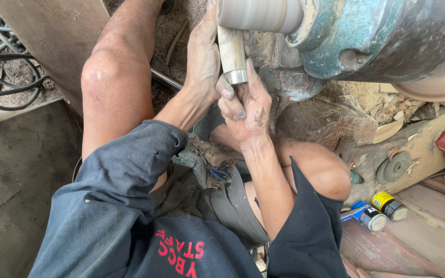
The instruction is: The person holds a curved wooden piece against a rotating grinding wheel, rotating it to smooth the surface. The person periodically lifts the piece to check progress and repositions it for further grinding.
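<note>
Seen from above, the person sits low on the floor (21, 170) with knees spread, working close under a green lathe housing (382, 36). Both hands meet on a pale wooden handle (231, 51) with a metal collar (236, 76) at its lower end; it stands roughly upright, its top touching or just under a pale wooden cylinder (258, 14) held in the lathe. The left hand (203, 56) lies flat along the handle's left side, fingers stretched upward, pressing rather than wrapping it. The right hand (245, 105) is closed around the part below the collar, thumb and forefinger pinching just beneath the metal ring. The handle looks stiff, light and smooth-sanded, so it is likely a bit slippery with dust; the collar and the shaft below it seem the firmest place to take hold, since the bare wood could mark or slide. Whether the cylinder is turning cannot be told. Well apart, at lower right, two small cans (379, 211) lie on pinkish boards (428, 237) beside a heap of wood shavings (382, 105), and dark cables (6, 67) coil at upper left.
</note>
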